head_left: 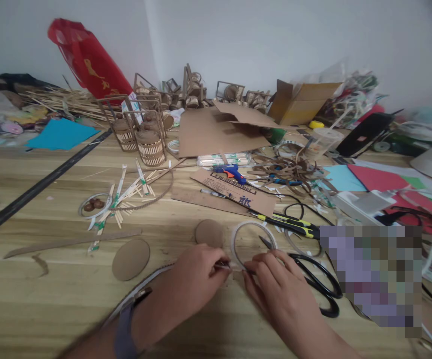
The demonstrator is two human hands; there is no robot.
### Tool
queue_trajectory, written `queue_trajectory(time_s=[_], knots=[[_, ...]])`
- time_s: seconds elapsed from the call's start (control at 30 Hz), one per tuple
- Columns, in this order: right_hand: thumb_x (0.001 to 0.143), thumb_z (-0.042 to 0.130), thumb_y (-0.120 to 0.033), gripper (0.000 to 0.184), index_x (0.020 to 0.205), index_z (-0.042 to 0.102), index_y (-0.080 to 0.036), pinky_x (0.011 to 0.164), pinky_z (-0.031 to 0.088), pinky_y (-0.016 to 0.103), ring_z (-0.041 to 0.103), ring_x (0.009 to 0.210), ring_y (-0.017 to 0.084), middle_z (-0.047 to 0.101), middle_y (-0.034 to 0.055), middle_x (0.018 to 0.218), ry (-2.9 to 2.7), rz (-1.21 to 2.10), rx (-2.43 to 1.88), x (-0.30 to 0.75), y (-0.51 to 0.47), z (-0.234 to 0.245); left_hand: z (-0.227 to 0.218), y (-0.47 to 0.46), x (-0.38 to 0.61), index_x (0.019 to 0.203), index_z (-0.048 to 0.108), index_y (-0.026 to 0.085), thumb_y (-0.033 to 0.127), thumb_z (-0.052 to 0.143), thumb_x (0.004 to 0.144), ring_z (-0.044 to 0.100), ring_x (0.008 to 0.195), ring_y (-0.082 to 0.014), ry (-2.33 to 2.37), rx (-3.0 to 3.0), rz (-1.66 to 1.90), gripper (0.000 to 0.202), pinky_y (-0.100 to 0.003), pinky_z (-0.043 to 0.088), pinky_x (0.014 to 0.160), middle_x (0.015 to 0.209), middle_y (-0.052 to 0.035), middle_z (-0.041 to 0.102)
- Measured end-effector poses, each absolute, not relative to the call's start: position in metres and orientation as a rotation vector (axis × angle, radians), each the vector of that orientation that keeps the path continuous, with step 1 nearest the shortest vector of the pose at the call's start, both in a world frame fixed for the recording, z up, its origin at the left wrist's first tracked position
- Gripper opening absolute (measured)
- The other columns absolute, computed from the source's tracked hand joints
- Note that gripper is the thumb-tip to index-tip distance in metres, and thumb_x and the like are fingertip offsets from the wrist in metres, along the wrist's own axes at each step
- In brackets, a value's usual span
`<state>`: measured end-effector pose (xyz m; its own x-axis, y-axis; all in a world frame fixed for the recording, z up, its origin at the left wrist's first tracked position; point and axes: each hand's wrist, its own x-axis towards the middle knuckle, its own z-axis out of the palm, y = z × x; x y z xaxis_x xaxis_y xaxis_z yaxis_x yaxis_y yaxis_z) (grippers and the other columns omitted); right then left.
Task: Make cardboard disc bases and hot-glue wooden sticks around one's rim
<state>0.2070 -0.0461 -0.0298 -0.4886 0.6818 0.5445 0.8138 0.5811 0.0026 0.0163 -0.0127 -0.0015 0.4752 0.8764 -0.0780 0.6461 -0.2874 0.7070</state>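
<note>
My left hand (197, 274) is closed in a pinch on a long narrow strip (156, 271) with a white face. The strip's end pokes out at the fingertips, and its other end runs under my left forearm. My right hand (276, 276) is closed, its fingertips just across from the left ones; what they hold, if anything, is too small to make out. Beyond the right fingers lies a white tape roll (234, 243). Black-handled scissors (335, 286) rest partly under my right hand. Two round cardboard discs (131, 259) lie near my left hand.
Ahead lie a blue glue gun (234, 173), a yellow-black cutter (291, 223) and cardboard sheets (208, 132). At left are scattered wooden sticks (133, 187) and a ring holding brown balls (94, 203). Small slatted buckets (150, 148) stand behind. A pixelated patch hides the right side.
</note>
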Motion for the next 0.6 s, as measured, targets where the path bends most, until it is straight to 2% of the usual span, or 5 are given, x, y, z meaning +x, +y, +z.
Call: queue_trajectory(time_s=[0.3, 0.4, 0.5, 0.53, 0.6], knots=[[0.091, 0.048, -0.010, 0.014, 0.085, 0.053, -0.020, 0.068, 0.046, 0.030, 0.058, 0.070, 0.017, 0.060, 0.0016, 0.072, -2.236, -0.263, -1.145, 0.210, -0.052, -0.029, 0.012, -0.002, 0.002, 0.090, 0.069, 0.019, 0.030, 0.050, 0.088, 0.066, 0.075, -0.0168, 1.293, 1.680, 0.566, 0.022, -0.024, 0.046, 0.065, 0.080, 0.0009, 0.074], [0.091, 0.048, -0.010, 0.014, 0.084, 0.052, -0.021, 0.068, 0.047, 0.029, 0.059, 0.069, 0.017, 0.060, 0.0017, 0.072, -2.223, -0.282, -1.140, 0.213, -0.053, -0.030, 0.017, 0.002, -0.007, 0.091, 0.067, 0.020, 0.034, 0.046, 0.090, 0.067, 0.079, -0.0184, 1.369, 1.703, 0.639, 0.025, -0.026, 0.049, 0.068, 0.082, -0.0004, 0.074], [0.091, 0.048, -0.011, 0.015, 0.082, 0.052, -0.021, 0.068, 0.047, 0.030, 0.059, 0.067, 0.016, 0.059, 0.0012, 0.071, -2.223, -0.286, -1.152, 0.218, -0.054, -0.031, 0.018, 0.010, -0.020, 0.094, 0.066, 0.019, 0.034, 0.044, 0.091, 0.067, 0.083, -0.0212, 1.644, 1.857, 0.769, 0.026, -0.031, 0.051, 0.074, 0.087, -0.0034, 0.074], [0.092, 0.048, -0.011, 0.014, 0.083, 0.052, -0.021, 0.069, 0.047, 0.030, 0.059, 0.068, 0.016, 0.059, 0.0013, 0.071, -2.225, -0.278, -1.151, 0.219, -0.055, -0.031, 0.018, 0.013, -0.024, 0.099, 0.065, 0.018, 0.032, 0.046, 0.090, 0.067, 0.086, -0.0224, 1.771, 1.941, 0.811, 0.025, -0.034, 0.051, 0.077, 0.091, -0.0049, 0.073], [0.092, 0.050, -0.011, 0.013, 0.085, 0.053, -0.021, 0.071, 0.047, 0.030, 0.059, 0.072, 0.016, 0.060, 0.0017, 0.073, -2.216, -0.258, -1.139, 0.221, -0.056, -0.030, 0.015, 0.015, -0.027, 0.123, 0.055, 0.015, 0.025, 0.049, 0.089, 0.067, 0.086, -0.0229, 1.941, 2.081, 0.853, 0.036, -0.035, 0.051, 0.077, 0.093, -0.0065, 0.072]])
